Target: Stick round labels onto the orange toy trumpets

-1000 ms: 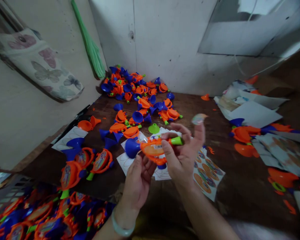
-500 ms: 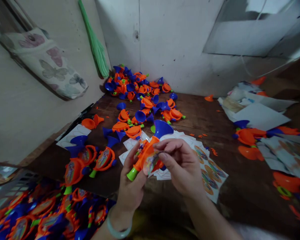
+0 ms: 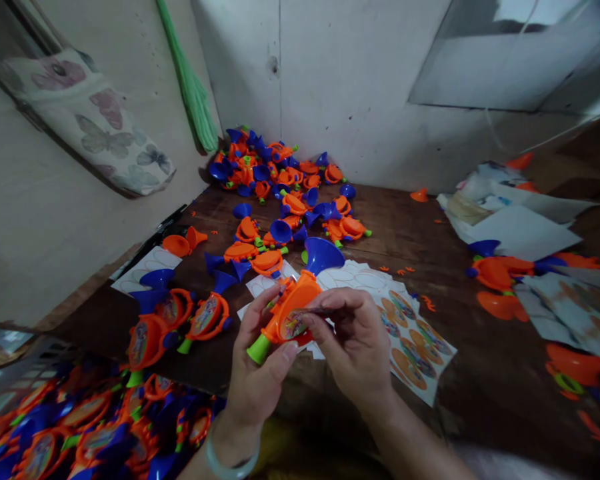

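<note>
Orange plastic toy horn, gripped by the curled left hand, round sticker pressed onto it by the pinching right hand, above a sticker sheet

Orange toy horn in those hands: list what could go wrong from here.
The round sticker on the orange toy horn sits under the right hand's fingertips, so it could end up crooked or creased. The left hand holds the horn with its blue bell sticking out past the fingers; a slip might knock it into the nearby toys.
</note>
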A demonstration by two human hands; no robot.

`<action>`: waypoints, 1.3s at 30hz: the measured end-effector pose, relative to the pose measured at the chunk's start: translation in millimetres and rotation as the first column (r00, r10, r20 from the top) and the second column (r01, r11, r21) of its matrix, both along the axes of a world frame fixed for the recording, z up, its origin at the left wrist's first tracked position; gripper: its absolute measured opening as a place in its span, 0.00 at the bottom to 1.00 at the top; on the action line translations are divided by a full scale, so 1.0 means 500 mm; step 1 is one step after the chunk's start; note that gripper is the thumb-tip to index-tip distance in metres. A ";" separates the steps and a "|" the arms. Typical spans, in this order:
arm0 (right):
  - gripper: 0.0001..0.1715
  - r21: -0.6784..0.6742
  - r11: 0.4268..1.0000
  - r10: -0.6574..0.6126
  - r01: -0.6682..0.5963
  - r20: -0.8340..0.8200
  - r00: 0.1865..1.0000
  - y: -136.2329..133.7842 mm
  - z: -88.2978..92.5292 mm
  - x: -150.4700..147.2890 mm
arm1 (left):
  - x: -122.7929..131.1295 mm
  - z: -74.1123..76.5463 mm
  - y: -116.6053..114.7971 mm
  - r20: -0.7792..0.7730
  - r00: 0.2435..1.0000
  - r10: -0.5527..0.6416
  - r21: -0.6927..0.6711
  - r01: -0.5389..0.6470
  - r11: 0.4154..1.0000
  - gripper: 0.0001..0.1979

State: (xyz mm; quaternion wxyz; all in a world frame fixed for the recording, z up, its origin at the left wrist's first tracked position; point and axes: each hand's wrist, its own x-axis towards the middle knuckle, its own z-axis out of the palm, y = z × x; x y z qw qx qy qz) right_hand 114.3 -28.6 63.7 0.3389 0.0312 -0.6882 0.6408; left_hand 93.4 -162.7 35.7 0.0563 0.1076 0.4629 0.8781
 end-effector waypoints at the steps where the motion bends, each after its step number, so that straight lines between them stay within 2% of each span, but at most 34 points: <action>1: 0.15 0.012 1.000 0.000 0.000 -0.001 1.000 0.000 -0.002 0.000 | 0.000 -0.001 -0.001 -0.008 1.000 0.002 -0.013 -0.002 1.000 0.29; 11: 0.15 0.047 0.999 -0.014 0.015 -0.033 0.999 0.004 -0.002 0.000 | 0.004 -0.018 -0.007 -0.041 0.998 0.038 -0.122 -0.043 0.992 0.28; 17: 0.15 0.067 0.997 -0.027 0.029 -0.035 0.999 0.001 -0.008 -0.001 | 0.005 -0.018 -0.003 -0.033 0.992 0.122 -0.162 -0.125 0.979 0.26; 20: 0.13 0.131 0.989 -0.059 0.066 -0.050 0.997 0.004 -0.007 -0.006 | 0.010 -0.026 -0.001 -0.057 0.985 0.160 -0.192 -0.168 0.967 0.26; 22: 0.13 0.243 0.960 -0.116 0.141 -0.114 0.987 0.011 0.000 -0.011 | 0.016 -0.032 0.001 -0.082 0.981 0.175 -0.195 -0.188 0.963 0.25; 25: 0.13 0.399 0.872 -0.213 0.283 -0.211 0.954 0.022 0.014 -0.021 | 0.024 -0.037 0.004 -0.121 0.973 0.197 -0.183 -0.217 0.959 0.26; 31: 0.12 0.470 0.821 -0.247 0.324 -0.218 0.944 0.011 0.028 -0.019 | 0.024 -0.036 0.006 -0.152 0.966 0.208 -0.166 -0.233 0.958 0.26; 35: 0.12 0.531 0.762 -0.283 0.371 -0.243 0.928 0.021 0.013 -0.029 | 0.027 -0.043 0.002 -0.167 0.956 0.241 -0.208 -0.273 0.939 0.25; 37: 0.23 0.514 0.727 -0.370 0.456 -0.266 0.890 0.053 -0.009 -0.051 | 0.026 -0.048 -0.011 -0.167 0.952 0.256 -0.253 -0.293 0.922 0.25; 39: 0.37 0.507 0.711 -0.461 0.487 -0.186 0.868 0.098 -0.038 -0.081 | 0.016 -0.053 -0.039 -0.184 0.928 0.324 -0.315 -0.368 0.875 0.25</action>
